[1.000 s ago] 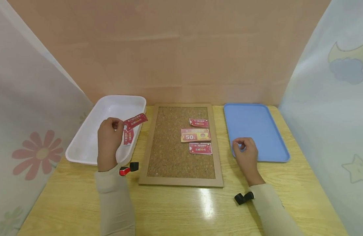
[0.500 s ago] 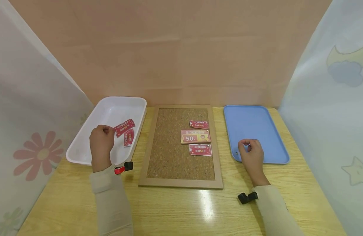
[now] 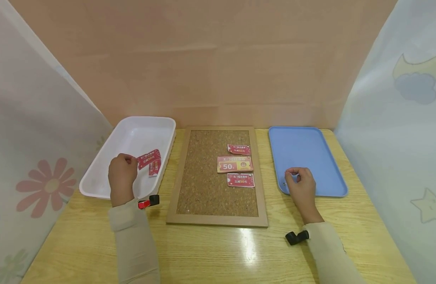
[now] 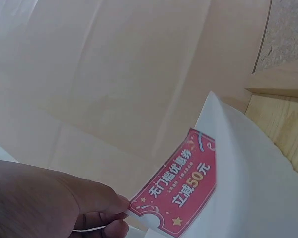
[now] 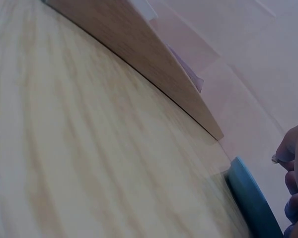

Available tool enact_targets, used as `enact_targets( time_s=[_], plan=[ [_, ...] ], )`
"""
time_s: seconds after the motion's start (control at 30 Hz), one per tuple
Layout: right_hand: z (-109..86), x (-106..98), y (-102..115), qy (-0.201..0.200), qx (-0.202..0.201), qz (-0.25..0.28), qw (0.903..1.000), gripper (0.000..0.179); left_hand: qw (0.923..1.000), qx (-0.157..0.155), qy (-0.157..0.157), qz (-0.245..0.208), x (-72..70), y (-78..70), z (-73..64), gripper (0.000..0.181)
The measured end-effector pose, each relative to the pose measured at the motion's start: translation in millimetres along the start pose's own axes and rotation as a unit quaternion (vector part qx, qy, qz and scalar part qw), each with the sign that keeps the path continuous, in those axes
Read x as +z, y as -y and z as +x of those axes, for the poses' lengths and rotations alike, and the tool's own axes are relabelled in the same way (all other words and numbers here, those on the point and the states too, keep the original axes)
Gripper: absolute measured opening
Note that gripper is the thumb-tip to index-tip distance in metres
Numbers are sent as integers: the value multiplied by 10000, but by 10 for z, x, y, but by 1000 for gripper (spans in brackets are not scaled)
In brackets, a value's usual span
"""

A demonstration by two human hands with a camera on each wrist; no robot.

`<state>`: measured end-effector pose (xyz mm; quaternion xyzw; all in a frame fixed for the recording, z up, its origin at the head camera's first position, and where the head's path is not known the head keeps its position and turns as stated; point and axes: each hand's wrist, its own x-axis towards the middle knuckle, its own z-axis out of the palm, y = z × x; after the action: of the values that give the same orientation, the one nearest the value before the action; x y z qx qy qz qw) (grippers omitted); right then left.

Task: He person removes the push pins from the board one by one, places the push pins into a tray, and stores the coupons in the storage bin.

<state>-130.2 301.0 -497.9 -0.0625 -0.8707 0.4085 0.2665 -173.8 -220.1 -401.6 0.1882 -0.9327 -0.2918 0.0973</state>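
Coupon held over the white bin
The left hand (image 3: 122, 173) pinches a red coupon (image 3: 148, 159) above the white bin (image 3: 133, 134); the right hand (image 3: 300, 184) rests curled at the blue tray (image 3: 306, 150).

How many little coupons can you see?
5. Three lie on the cork board: top red coupon, yellow coupon, bottom red coupon. The left hand pinches a red coupon over the white tray; another coupon lies beneath, which may hide more.

Glossy wooden table (image 3: 211, 252), rough corkboard (image 3: 207, 185)
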Motion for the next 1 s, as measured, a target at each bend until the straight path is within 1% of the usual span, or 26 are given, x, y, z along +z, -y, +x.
enact_targets(
  time_s=[0.23, 0.47, 0.7, 0.8, 1.0],
  plan=[
    [-3, 14, 2, 76, 55, -99, 9999, 12, 9999, 30, 52, 122, 4, 3, -17, 33],
    [-14, 6, 16, 88, 10, -67, 9999, 11, 9998, 27, -23, 209, 2, 9, -21, 32],
    [-26, -7, 19, 198, 78, -31, 9998, 13, 9997, -67, 29, 241, 6, -14, -24, 32],
    [-30, -9, 14, 201, 28, -22, 9998, 13, 9997, -78, 38, 242, 7, -21, -26, 31],
    [-33, -5, -8, 133, -196, -16, 9997, 11, 9995, -123, 0, 274, 25, -31, -19, 34]
  ],
)
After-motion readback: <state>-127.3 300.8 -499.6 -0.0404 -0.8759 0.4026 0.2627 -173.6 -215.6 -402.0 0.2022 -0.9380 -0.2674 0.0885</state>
